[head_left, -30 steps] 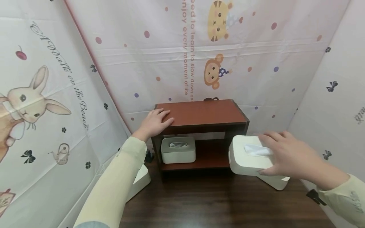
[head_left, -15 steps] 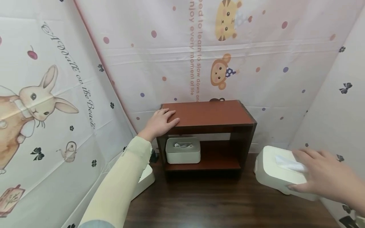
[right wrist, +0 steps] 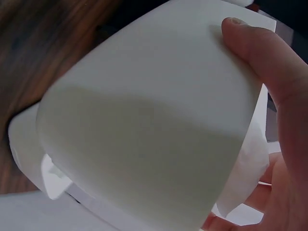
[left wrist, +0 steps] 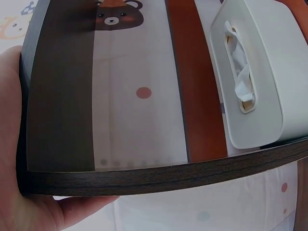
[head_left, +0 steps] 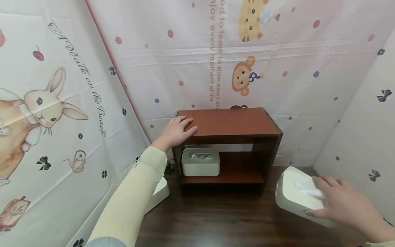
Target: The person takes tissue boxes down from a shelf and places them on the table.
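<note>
My right hand grips a white tissue box low at the right, thumb on its near side, fingers at the far side. A tissue pokes out of its top slot. Close up in the right wrist view, the held box's smooth side fills much of the frame. My left hand rests on the top left corner of a small brown shelf, fingers spread. A second tissue box stands on the shelf's lower board at the left; its slot and tissue show in the left wrist view.
Another white box sits on the dark wood floor at the left, partly behind my left sleeve. One more white box lies beyond the held box. Printed cloth walls enclose the back and sides.
My right hand has carried the tissue box right and downward, away from the shelf, tilting it somewhat. My left hand stays on the shelf corner. The head view has shifted slightly.
</note>
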The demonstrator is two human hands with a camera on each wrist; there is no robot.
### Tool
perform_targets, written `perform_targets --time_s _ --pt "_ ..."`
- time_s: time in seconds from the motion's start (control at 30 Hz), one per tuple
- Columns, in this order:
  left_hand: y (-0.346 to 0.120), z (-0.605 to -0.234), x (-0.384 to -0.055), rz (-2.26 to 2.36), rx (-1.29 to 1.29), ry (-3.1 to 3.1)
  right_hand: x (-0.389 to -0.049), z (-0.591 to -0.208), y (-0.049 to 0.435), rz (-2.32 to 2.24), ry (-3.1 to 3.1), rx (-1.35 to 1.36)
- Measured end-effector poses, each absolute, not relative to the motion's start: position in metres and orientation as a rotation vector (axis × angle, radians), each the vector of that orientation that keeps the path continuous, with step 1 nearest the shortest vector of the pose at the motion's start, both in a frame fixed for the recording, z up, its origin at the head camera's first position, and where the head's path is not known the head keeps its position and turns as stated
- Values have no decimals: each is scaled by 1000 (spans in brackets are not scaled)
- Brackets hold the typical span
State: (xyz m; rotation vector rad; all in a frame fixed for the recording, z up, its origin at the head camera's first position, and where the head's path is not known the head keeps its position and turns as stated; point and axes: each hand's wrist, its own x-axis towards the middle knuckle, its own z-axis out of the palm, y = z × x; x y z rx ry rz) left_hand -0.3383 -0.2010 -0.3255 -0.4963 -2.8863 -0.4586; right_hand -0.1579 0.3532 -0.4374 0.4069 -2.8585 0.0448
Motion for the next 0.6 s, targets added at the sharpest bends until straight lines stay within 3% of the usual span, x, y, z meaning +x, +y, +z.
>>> perform_targets --time_s 0.6 --pt "-202 -326 -341 -468 -515 -2891 -186 -484 342 116 -2920 380"
